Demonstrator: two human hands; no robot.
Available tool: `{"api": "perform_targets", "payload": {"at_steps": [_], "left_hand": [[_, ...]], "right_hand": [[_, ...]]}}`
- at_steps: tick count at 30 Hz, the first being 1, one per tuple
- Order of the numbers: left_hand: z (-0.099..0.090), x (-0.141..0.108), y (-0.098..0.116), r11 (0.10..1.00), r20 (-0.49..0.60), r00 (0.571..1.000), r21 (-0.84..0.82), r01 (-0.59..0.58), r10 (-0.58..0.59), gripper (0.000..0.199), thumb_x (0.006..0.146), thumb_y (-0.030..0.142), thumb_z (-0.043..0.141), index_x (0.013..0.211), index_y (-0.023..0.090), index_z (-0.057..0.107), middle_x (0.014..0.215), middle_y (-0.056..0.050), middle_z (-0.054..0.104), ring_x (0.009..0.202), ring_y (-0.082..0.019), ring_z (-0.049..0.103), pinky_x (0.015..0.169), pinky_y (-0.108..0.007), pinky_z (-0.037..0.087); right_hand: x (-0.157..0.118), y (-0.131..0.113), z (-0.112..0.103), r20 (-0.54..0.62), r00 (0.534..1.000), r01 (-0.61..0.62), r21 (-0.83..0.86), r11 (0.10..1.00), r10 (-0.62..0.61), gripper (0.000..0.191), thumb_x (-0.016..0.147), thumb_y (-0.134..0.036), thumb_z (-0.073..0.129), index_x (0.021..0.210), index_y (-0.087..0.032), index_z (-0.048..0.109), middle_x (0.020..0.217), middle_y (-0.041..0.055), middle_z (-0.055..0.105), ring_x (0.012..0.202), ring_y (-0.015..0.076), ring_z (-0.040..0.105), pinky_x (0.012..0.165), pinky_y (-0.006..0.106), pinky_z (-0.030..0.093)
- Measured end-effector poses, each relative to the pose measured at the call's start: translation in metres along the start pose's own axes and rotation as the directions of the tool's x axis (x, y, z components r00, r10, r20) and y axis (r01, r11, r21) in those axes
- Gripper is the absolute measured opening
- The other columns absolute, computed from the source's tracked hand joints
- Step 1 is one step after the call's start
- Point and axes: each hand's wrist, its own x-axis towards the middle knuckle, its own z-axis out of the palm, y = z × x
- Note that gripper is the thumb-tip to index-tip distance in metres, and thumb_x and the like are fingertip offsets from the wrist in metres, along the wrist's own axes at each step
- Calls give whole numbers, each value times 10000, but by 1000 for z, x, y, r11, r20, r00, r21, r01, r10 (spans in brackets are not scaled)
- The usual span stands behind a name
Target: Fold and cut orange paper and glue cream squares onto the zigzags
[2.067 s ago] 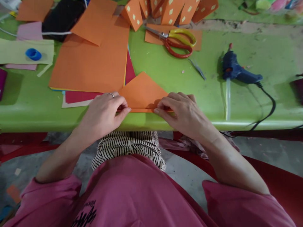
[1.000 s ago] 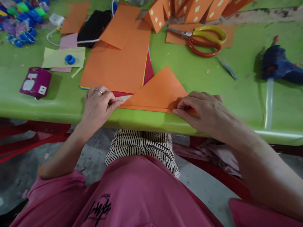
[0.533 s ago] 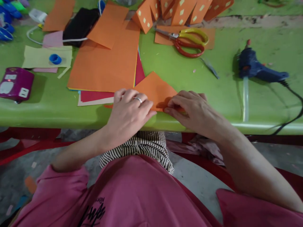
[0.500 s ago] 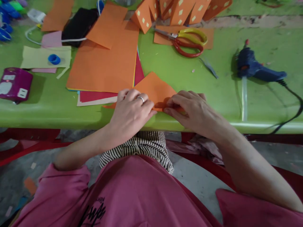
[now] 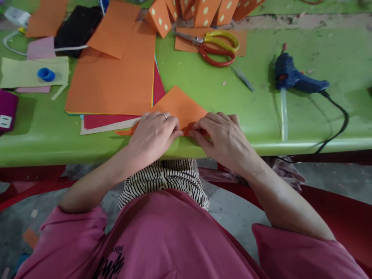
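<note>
A piece of orange paper point(image 5: 178, 104) lies at the front edge of the green table, one corner pointing away from me and its near edge turned up in a narrow fold. My left hand point(image 5: 155, 133), with a ring on one finger, pinches that near edge. Close beside it, my right hand point(image 5: 219, 133) pinches the same edge between thumb and fingers. Both hands hide the sides of the sheet. To the left, a stack of coloured paper point(image 5: 113, 85) has orange on top and touches or nearly touches the held sheet.
Scissors point(image 5: 216, 44) with yellow and red handles lie on an orange strip, tweezers point(image 5: 243, 78) beside them. A blue glue gun point(image 5: 293, 75) stands right, its cord over the table edge. Folded orange paper pieces point(image 5: 203, 11), a black object point(image 5: 78, 29) and a blue cap point(image 5: 46, 74) are behind and left.
The whole scene has shifted left in view as the camera turned. Both hands keep their pinch on the paper's near edge, with only slight finger movement.
</note>
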Motion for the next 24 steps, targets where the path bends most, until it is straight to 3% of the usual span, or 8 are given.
{"api": "perform_targets", "payload": {"at_steps": [7, 15, 19, 24], "left_hand": [[-2, 4, -2, 1000, 32, 999, -22, 16, -16, 132, 961, 291, 644, 909, 170, 653, 889, -56, 720, 896, -259, 678, 805, -373, 457], [-3, 3, -1, 999, 49, 998, -15, 29, -29, 144, 971, 294, 623, 898, 173, 651, 903, -54, 721, 897, -244, 677, 820, -362, 459], [-6, 4, -1, 999, 79, 996, -14, 38, -37, 152, 985, 297, 600, 922, 169, 653, 894, -53, 715, 891, -238, 675, 804, -351, 448], [-4, 3, -3, 1000, 75, 997, -7, 30, -30, 159, 983, 307, 605, 903, 174, 639, 871, -44, 705, 858, -233, 667, 774, -348, 428]], "right_hand": [[3, 9, -7, 57, 997, -50, -62, 997, 54, 275, 972, -413, 576, 769, -229, 601, 824, 65, 681, 832, 253, 595, 767, 395, 337], [-18, 47, -13, -18, 994, -106, -41, 994, 105, 420, 970, -580, 535, 730, -245, 617, 776, 58, 655, 823, 266, 601, 802, 426, 359], [-32, 58, -13, -88, 988, -126, 38, 991, 129, 435, 955, -633, 521, 794, -252, 653, 806, 57, 659, 828, 259, 597, 807, 420, 372], [-41, 56, -13, -127, 991, -17, 172, 985, 39, 313, 948, -550, 595, 976, -259, 708, 955, 63, 704, 937, 262, 608, 863, 422, 403]]}}
